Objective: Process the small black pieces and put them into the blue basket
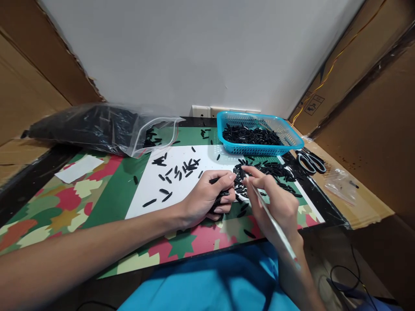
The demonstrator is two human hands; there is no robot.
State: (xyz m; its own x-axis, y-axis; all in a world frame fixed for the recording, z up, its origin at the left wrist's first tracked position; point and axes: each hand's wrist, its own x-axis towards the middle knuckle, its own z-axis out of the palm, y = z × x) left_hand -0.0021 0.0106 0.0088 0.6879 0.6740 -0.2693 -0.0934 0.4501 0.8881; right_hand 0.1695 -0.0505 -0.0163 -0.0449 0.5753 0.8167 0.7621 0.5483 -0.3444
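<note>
Black pieces gathered at the sheet's edge

Black pieces (pixel 223 199) sit bunched in the left hand (pixel 207 196), fingers curled shut around them — small, slim, dark, matte slivers. At 3 o'clock of it, the right hand (pixel 275 203) pinches a thin stick (pixel 272 218) closed, tip among the loose pile (pixel 275 172). Judged risk: a slack fist could spill slivers onto the patterned mat (pixel 65 207) — hard to spot there.

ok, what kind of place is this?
Likely a small hand-assembly or sorting bench: blue plastic basket of small black parts, clear plastic bag holding more, cardboard walls around the table.
</note>
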